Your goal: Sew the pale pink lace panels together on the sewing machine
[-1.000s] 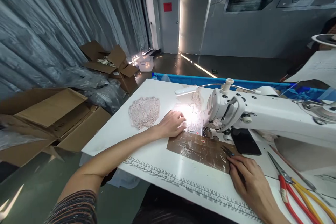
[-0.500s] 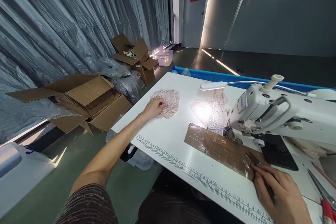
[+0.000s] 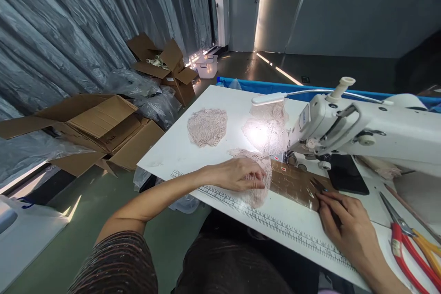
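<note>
My left hand [image 3: 241,174], its fingers closed, holds a piece of pale pink lace [image 3: 257,197] over the table's front part. That lace overlaps the left end of a brown plate [image 3: 292,187]. At the right end of the plate, my right hand [image 3: 347,225] is closed around a small dark two-pronged tool [image 3: 319,186], its tips pointing away from me. Another lace piece [image 3: 207,127] lies flat farther left. More lace [image 3: 267,133] lies under the lamp's bright spot, reaching toward the needle area of a white sewing machine [image 3: 347,119].
Large scissors with red handles [image 3: 397,239] lie at the right, near a black flat plate [image 3: 347,174]. A white lamp [image 3: 268,98] hangs over the lace. A printed ruler [image 3: 285,229] runs along the table's front edge. Open cardboard boxes [image 3: 103,119] stand on the floor at left.
My left hand has moved right and nearer, from the lace stack at left to the brown plate, bringing a lace piece with it. My right hand keeps the dark tool. The view has shifted slightly.
</note>
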The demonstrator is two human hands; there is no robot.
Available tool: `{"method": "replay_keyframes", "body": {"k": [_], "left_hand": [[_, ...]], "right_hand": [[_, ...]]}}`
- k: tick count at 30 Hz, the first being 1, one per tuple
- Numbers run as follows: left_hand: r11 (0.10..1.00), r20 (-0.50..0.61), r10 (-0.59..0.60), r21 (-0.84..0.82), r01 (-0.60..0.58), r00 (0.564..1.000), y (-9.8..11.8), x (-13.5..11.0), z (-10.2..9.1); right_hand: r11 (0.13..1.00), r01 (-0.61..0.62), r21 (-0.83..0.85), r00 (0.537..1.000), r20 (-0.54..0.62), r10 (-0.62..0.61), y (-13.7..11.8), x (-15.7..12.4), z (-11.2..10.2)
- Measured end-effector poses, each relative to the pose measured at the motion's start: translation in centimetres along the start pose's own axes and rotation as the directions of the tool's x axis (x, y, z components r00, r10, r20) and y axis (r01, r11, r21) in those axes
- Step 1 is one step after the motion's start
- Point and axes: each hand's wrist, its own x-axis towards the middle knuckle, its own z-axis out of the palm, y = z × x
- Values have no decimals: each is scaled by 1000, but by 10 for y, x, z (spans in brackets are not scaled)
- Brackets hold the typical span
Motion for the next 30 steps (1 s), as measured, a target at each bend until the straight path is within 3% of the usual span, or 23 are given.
{"method": "replay_keyframes", "body": {"k": [2, 4, 6, 11, 15, 17, 19, 22, 25, 27, 30], "left_hand": [[991, -117, -76, 97, 88, 990, -6, 4, -2], [948, -270, -199, 192, 255, 942, -19, 9, -8], [922, -322, -233, 226, 313, 918, -33, 14, -10], [913, -373, -191, 272, 304, 908, -50, 24, 0], [928, -475, -117, 262, 267, 872, -45, 27, 3], [967, -457, -122, 145, 209, 881, -34, 27, 2], [986, -329, -165, -77, 148, 930, -14, 28, 3], [908, -23, -106, -409, 88, 994, 23, 27, 7], [778, 90, -70, -618, 110, 994, 52, 22, 9], [720, 89, -149, -673, 169, 985, 61, 15, 6], [670, 40, -313, -699, 250, 949, 58, 2, -2]], "right_hand": [[1000, -20, 2, 1000, 6, 20, -4, 3, -2], [999, -34, 4, 999, 7, 34, -8, 6, -5], [999, -36, 1, 999, 11, 36, -11, 9, -6], [999, -51, 1, 999, 16, 51, -14, 12, -9], [994, -87, 71, 995, -36, 90, -16, 15, -14], [979, -94, 180, 992, -68, 108, -23, 21, -17], [937, -79, 341, 994, -38, 98, -34, 33, -20], [829, -94, 552, 994, 95, 49, -55, 57, -25], [623, -162, 765, 965, 254, -61, -71, 76, -29], [409, -318, 855, 894, 414, -171, -75, 81, -29], [136, -615, 777, 696, 616, -370, -70, 78, -27]]}}
